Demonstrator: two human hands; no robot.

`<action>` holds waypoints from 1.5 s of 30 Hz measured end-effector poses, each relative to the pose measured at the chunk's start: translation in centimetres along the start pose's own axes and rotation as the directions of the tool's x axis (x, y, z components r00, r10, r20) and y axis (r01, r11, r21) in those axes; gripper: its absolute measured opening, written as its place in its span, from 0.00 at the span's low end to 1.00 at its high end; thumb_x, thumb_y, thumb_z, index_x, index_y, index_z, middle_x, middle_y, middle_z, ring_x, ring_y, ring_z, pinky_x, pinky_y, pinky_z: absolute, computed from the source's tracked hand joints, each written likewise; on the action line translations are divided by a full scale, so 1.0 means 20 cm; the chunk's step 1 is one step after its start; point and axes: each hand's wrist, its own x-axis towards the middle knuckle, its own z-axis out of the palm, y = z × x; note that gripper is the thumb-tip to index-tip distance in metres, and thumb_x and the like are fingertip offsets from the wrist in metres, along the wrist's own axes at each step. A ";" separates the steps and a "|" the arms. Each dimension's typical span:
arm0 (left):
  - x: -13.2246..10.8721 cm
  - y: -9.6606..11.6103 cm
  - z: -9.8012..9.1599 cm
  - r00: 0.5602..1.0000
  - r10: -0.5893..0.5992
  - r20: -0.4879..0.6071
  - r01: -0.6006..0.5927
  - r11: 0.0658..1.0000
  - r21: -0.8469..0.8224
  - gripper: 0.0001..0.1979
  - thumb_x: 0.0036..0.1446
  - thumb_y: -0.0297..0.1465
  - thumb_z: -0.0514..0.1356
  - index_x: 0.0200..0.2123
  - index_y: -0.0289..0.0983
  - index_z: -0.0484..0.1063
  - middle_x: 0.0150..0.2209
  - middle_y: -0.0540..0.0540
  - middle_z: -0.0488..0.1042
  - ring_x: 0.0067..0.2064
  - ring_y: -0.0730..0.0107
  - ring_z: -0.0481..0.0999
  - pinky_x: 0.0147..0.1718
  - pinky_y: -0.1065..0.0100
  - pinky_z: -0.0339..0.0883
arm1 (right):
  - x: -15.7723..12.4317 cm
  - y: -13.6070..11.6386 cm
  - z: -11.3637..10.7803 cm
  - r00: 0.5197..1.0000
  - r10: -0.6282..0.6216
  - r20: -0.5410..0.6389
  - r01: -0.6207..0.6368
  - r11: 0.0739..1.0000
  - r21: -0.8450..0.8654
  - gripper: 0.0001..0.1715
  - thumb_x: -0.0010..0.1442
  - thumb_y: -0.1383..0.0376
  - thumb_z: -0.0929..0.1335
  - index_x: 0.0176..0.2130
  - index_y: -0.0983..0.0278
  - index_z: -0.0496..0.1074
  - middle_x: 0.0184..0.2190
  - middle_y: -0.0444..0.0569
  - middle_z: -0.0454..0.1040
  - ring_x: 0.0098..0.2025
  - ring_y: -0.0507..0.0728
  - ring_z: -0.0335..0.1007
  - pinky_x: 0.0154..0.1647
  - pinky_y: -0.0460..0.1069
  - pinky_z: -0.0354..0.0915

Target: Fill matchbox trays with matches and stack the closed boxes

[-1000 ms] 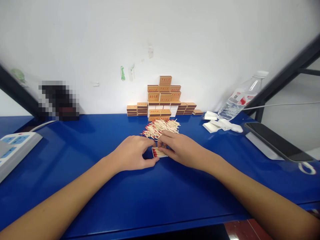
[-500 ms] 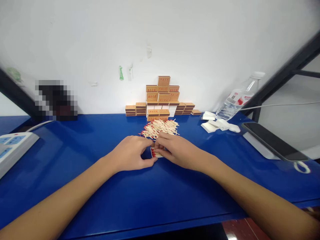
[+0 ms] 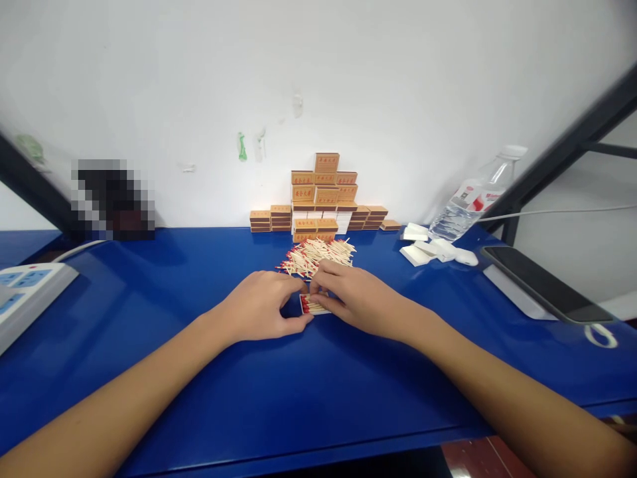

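Note:
A small white matchbox tray (image 3: 302, 312) lies on the blue table in front of me, filled with red-tipped matches (image 3: 312, 307). My left hand (image 3: 263, 304) holds the tray's left end, thumb on the near side and fingers on the far side. Over the right part of the tray, my right hand (image 3: 351, 295) bends its fingers and thumb together at the matches, covering that end. What lies between its fingertips is hidden. Just beyond both hands spreads a loose pile of matches (image 3: 318, 255).
Behind the pile, matchboxes (image 3: 327, 194) stand stacked against the wall. To the right are white trays (image 3: 417, 254), a tilted water bottle (image 3: 460, 202) and a phone (image 3: 547, 282). A power strip (image 3: 37, 292) sits at the left edge; a blurred dark object (image 3: 113, 199) stands behind it.
My right hand's fingers have shifted slightly right and up, so more matches in the tray show. My left hand stays in place on the tray.

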 end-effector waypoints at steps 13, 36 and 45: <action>0.00 0.00 0.00 1.000 -0.008 0.002 0.008 1.000 0.015 0.11 0.60 0.40 0.65 0.34 0.38 0.76 0.25 0.53 0.71 0.24 0.73 0.66 0.26 0.67 0.55 | -0.01 0.02 -0.05 0.995 0.057 0.077 -0.063 0.995 0.075 0.08 0.73 0.64 0.67 0.40 0.63 0.73 0.41 0.49 0.73 0.38 0.54 0.68 0.38 0.50 0.61; 0.00 0.00 -0.01 0.998 -0.065 0.023 0.064 0.998 0.007 0.14 0.61 0.43 0.64 0.42 0.40 0.80 0.24 0.52 0.72 0.25 0.70 0.69 0.26 0.67 0.56 | -0.07 0.60 -0.30 0.656 0.550 -0.517 -0.653 0.757 -0.024 0.15 0.67 0.56 0.68 0.35 0.63 0.78 0.31 0.51 0.79 0.33 0.58 0.73 0.35 0.51 0.60; 0.00 -0.01 0.00 0.996 -0.084 -0.013 0.084 0.996 0.023 0.15 0.61 0.42 0.62 0.43 0.37 0.80 0.22 0.53 0.69 0.23 0.70 0.68 0.25 0.67 0.54 | 0.01 0.96 -0.42 0.478 0.794 -0.376 -0.871 0.483 -0.088 0.17 0.64 0.57 0.70 0.41 0.67 0.84 0.42 0.62 0.84 0.44 0.65 0.79 0.43 0.53 0.67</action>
